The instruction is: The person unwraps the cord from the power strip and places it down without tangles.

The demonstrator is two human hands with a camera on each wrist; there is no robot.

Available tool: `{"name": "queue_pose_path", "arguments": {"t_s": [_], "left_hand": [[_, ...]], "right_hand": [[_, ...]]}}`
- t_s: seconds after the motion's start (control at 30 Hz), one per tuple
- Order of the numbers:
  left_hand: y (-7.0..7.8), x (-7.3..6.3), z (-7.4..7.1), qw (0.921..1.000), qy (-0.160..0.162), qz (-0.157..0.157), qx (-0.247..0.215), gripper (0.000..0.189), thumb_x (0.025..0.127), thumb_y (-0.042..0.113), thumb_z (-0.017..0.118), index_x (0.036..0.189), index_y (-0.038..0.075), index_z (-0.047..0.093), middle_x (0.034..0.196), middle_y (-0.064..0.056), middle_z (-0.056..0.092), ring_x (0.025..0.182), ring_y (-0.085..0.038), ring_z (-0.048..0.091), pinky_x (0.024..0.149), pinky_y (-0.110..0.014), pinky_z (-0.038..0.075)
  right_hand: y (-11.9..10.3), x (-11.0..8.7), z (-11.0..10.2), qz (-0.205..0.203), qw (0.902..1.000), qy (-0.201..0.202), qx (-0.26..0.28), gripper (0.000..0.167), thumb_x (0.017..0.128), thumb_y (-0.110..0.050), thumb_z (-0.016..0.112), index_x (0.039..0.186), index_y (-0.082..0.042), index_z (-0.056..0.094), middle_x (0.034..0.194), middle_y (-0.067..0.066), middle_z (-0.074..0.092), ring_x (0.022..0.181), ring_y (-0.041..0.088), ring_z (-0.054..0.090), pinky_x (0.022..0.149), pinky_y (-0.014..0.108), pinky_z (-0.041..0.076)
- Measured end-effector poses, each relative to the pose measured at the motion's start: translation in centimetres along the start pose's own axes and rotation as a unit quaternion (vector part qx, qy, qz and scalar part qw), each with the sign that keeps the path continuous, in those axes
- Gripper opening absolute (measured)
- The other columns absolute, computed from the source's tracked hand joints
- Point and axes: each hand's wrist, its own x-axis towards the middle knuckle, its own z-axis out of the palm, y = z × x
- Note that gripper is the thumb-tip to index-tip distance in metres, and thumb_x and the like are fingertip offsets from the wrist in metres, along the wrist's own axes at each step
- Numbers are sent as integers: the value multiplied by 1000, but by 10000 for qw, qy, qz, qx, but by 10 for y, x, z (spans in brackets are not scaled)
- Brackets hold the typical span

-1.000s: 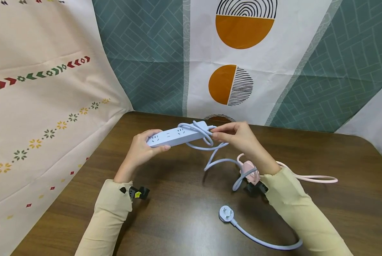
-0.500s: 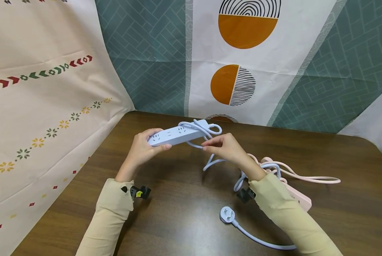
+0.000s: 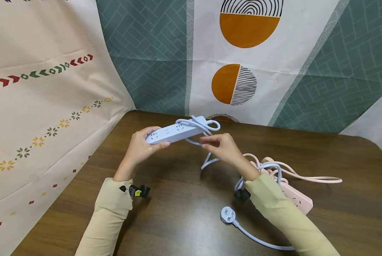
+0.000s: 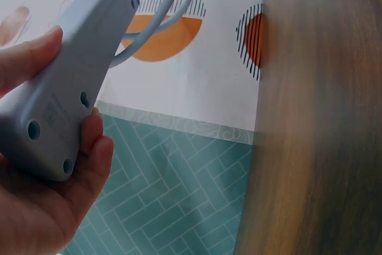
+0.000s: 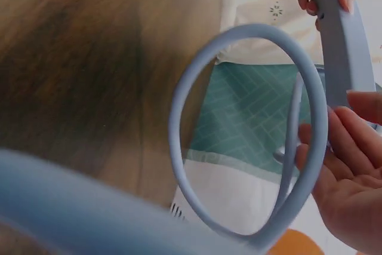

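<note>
My left hand (image 3: 139, 151) grips one end of a pale blue power strip (image 3: 174, 132), thumb along its front side, holding it raised and tilted above the table. The left wrist view shows the underside of the strip (image 4: 65, 88) with screw holes. Its blue cord (image 3: 214, 125) loops over the strip's far end. My right hand (image 3: 224, 147) is just below that end, thumb and fingertips at the cord, pinching it. In the right wrist view a big loop of cord (image 5: 176, 123) hangs in front of the fingers. The three-pin plug (image 3: 227, 214) lies on the table, pins up.
A pink power strip (image 3: 298, 199) with its pink cord (image 3: 319, 180) lies at the right, partly behind my right forearm. Some blue cord crosses over it. The brown wooden table (image 3: 165, 213) is bordered by hanging cloths (image 3: 146, 57) at the back and left.
My right hand has moved down and slightly left from the strip's end to a lower stretch of cord, uncovering the pink strip. The left hand stays nearly still.
</note>
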Motion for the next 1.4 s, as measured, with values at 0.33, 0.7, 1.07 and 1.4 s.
{"name": "queue_pose_path", "arguments": {"t_s": [0.33,0.7,1.07,1.4], "left_hand": [[6,-2,2,9999,33,115,37,49,66,16,80,108,-1,62,103,-17,64,86,-25,54,72,-33,37],[6,-2,-2,9997,-57,49,-218,47,66,14,79,108,0,62,101,-16,64,84,-22,53,71,-31,38],[5,-4,-12,9967,-392,366,-612,43,68,6,76,107,-3,62,96,-17,64,79,-18,53,67,-25,40],[6,-6,-17,9901,-926,597,-875,40,69,5,76,106,-2,62,91,-14,64,76,-13,55,67,-24,43]], "right_hand": [[-1,11,5,-64,9877,-1064,-1142,30,89,-13,55,112,7,61,103,16,65,91,23,63,75,34,49],[11,17,4,-147,9716,-1638,-1703,22,89,-10,55,98,5,68,78,10,69,63,14,60,61,24,46],[14,21,-15,1247,9810,-1416,-452,24,88,-10,58,102,10,63,86,19,68,76,30,66,74,38,51],[17,27,-33,737,9857,-817,-1277,15,83,-7,61,85,5,70,69,10,65,59,11,49,55,24,39]]}}
